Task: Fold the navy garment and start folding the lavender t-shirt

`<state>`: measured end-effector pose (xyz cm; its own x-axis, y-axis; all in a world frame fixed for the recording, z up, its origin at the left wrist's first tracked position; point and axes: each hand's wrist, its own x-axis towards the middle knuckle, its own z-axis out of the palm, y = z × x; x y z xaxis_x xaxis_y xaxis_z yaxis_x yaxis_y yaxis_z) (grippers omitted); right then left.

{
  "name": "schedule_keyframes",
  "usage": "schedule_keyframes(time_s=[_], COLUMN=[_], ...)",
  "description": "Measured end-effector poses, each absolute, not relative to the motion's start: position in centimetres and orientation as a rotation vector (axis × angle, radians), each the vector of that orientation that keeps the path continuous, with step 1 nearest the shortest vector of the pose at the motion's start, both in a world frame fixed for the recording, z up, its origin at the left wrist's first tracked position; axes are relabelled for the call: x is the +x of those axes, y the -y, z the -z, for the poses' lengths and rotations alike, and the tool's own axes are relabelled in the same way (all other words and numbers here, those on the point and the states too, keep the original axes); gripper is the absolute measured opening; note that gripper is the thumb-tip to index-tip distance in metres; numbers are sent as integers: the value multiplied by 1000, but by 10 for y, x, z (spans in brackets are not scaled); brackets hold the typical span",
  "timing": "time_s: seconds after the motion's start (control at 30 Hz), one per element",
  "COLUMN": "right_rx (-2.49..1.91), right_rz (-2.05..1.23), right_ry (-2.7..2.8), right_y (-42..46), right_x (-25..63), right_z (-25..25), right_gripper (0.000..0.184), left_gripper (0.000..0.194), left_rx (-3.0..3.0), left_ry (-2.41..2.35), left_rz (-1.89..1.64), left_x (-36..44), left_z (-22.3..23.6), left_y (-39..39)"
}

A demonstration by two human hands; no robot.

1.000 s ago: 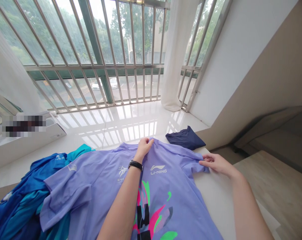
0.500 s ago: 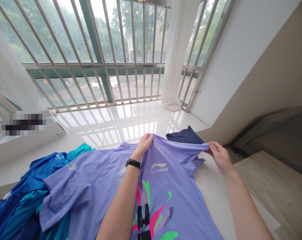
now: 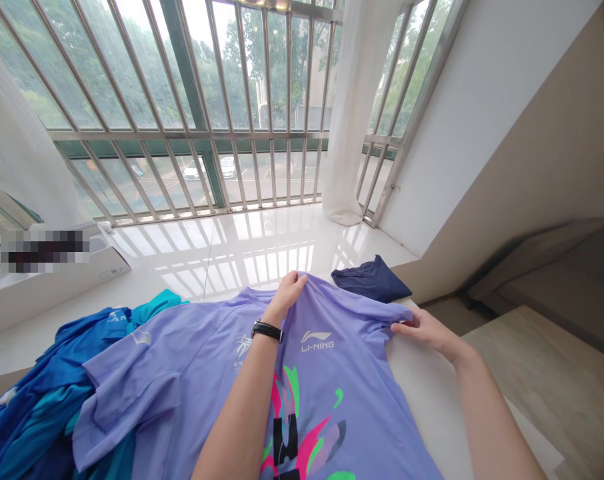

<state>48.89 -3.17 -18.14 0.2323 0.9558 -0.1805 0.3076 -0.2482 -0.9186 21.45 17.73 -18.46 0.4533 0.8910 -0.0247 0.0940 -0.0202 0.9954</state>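
A lavender T-shirt [image 3: 327, 387] with a white LI-NING logo and a bright pink, green and black print lies spread in front of me. My left hand [image 3: 288, 293], with a black-strapped watch on the wrist, is closed on the shirt near its collar and pulls up a fold. At the end of the right-hand sleeve, my right hand [image 3: 425, 330] has the sleeve's edge between its fingers. The other sleeve [image 3: 132, 413] lies bent at the left, over part of a heap of blue and teal clothes [image 3: 47, 380].
A folded navy garment [image 3: 372, 279] lies just beyond the right sleeve on the white ledge [image 3: 247, 243]. At the left stands a white box [image 3: 97, 257]. A barred window [image 3: 202, 133] and white curtain [image 3: 349, 120] are behind. A wooden surface [image 3: 557, 360] is at the right.
My right hand has moved down and slightly left with the sleeve's end. The sleeve is less stretched, and more of the navy garment shows. My left hand has stayed almost still.
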Motion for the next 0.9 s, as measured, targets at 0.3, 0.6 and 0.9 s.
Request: schedule_keyframes(time_s=[0.3,0.6,0.9], right_rx=[-1523,-1754,-1769], right_rz=[-640,-835,-1021], right_ry=[789,582,862], right_y=[23,28,33], right_x=[494,498,485], right_z=[190,184,182], right_gripper=[46,56,48], left_gripper=[52,42,55], left_rx=[1225,1245,1396], left_ry=[-793,-934,-947], left_rz=[-691,-849,-710], left_x=[212,220,219], left_z=[184,208,208], left_y=[-177,-185,-180])
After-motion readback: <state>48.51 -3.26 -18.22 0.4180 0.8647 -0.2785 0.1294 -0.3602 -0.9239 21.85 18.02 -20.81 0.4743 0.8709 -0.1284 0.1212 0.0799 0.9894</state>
